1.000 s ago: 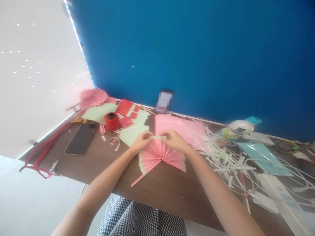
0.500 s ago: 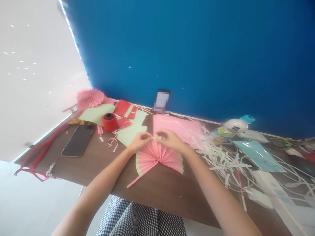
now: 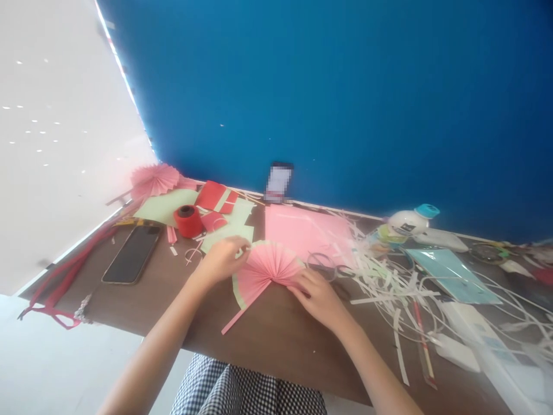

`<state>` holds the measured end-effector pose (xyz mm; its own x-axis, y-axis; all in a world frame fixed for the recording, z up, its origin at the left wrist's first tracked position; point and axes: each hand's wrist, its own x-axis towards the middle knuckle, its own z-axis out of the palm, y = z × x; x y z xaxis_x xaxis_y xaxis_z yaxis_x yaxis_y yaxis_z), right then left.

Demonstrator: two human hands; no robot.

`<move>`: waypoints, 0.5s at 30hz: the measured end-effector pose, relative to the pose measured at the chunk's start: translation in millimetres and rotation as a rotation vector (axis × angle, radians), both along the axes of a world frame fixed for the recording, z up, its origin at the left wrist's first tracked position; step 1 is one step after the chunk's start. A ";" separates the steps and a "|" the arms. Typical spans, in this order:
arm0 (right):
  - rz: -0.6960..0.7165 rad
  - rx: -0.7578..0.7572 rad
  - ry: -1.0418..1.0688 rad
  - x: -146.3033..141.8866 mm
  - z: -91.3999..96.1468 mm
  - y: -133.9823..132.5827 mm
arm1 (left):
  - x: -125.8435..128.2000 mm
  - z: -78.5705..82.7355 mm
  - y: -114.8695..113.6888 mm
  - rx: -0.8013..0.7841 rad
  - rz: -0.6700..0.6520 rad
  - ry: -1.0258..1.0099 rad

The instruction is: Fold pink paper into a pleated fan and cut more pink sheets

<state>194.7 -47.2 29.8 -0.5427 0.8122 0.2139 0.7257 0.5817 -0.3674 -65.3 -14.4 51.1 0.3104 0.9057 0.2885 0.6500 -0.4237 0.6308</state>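
Left hand (image 3: 221, 259) grip pinches the rim of the pink fan (image 3: 265, 270); right hand (image 3: 318, 295), released, presses its other edge.

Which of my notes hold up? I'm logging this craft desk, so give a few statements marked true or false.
1. The left hand pinches the pink paper fan at its upper left rim. True.
2. The right hand is lifted clear of the fan. False: it rests on the fan's lower right edge.
3. A dark phone lies flat on the table, left of the left hand. True.
4. The red roll stands right of the fan. False: it stands left of it, near the phone.
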 end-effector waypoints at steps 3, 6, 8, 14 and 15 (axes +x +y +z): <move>0.021 0.034 -0.032 -0.4 -10.0 2.3 | 0.1 7.0 -15.4 -0.034 -0.127 0.144; 0.027 0.078 -0.006 -4.3 -18.2 5.3 | 3.2 -3.5 -16.9 -0.061 -0.252 0.174; 0.008 0.085 0.024 -7.7 -21.1 4.0 | 4.3 -14.0 -12.2 -0.054 -0.282 0.189; 0.022 -0.060 0.052 -9.5 -5.7 2.3 | 4.3 -25.7 -5.6 0.011 -0.259 0.182; 0.011 -0.074 0.081 -9.0 0.0 6.3 | 3.4 -24.4 -8.5 0.022 -0.219 0.182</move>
<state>185.8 -40.8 29.7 -0.5354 0.8213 0.1973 0.6852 0.5589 -0.4671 -61.9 -22.9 26.7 0.5463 0.8057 0.2288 0.6435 -0.5786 0.5011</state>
